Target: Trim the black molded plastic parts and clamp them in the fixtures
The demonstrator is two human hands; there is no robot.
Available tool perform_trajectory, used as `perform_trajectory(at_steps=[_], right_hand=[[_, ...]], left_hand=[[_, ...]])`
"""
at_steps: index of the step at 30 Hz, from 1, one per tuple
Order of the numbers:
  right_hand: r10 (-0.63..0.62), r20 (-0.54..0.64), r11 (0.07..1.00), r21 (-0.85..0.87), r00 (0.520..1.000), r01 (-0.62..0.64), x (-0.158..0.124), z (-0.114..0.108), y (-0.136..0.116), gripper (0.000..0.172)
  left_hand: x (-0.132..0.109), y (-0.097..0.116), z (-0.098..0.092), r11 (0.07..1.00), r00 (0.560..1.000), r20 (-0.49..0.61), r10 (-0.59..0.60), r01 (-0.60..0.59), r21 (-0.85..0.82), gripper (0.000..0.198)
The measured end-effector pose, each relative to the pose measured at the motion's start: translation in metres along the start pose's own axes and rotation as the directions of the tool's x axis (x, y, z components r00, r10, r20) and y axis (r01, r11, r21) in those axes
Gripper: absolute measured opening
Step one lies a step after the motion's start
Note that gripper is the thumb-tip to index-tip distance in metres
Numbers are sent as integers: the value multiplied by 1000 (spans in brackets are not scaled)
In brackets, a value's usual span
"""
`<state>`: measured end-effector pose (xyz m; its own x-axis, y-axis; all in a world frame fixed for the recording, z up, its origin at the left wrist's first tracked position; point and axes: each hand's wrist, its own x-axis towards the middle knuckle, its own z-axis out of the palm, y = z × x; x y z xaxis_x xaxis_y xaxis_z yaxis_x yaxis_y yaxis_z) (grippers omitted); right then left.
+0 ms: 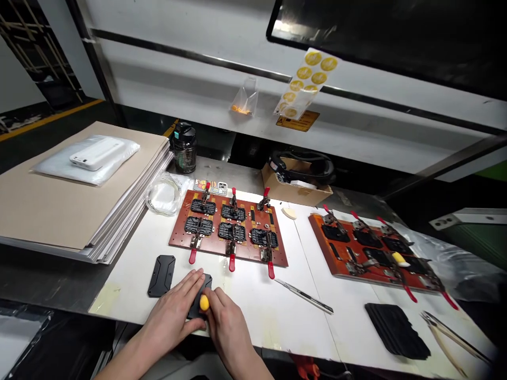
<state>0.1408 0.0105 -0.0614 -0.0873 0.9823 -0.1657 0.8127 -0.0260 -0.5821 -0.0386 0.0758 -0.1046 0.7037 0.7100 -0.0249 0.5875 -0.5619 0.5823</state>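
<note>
My left hand [173, 302] holds down a black ribbed plate [197, 307] on the white work board [253, 311], its fingers over the plate's upper edge. My right hand [226, 328] pinches a small yellow rounded object [204, 302] against that plate, and the hands hide most of the plate. A second black plate [161, 275] lies just left of my left hand. Ahead stands a red-brown fixture board [225, 227] with toggle clamps and several black parts.
A steel craft knife [304, 295] and a stack of black plates [396, 330] lie to the right, near tweezers [455, 338]. An orange clamp fixture [368, 248] stands further right. Left sits a stack of card sheets [79, 184]; behind are a bottle [185, 148] and cardboard box [297, 184].
</note>
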Motion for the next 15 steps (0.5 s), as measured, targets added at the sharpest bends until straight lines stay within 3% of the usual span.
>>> perform_trajectory(at_steps=[3,5,8,12,15], right_hand=[[-22,127,996,93,992,11,-16,-14,6,21],[1,71,981,191,997,-15,-26,-22,11,21],[69,-125,961,274,990,-32,-25,-22,10,22],[-29,-17,976,216,999,32,-3,-9,2,10],[-21,-55,986,162,998,30,11,-5,1,17]], left_hand=[[0,0,-2,1000,1000,0,4,-4,18,102],[-2,2,-3,1000,1000,-6,8,-8,19,102],[-7,4,-3,1000,1000,-14,16,-15,21,99],[-11,5,0,1000,1000,-18,5,-5,8,99],[-11,5,1,1000,1000,-10,-5,5,0,101]])
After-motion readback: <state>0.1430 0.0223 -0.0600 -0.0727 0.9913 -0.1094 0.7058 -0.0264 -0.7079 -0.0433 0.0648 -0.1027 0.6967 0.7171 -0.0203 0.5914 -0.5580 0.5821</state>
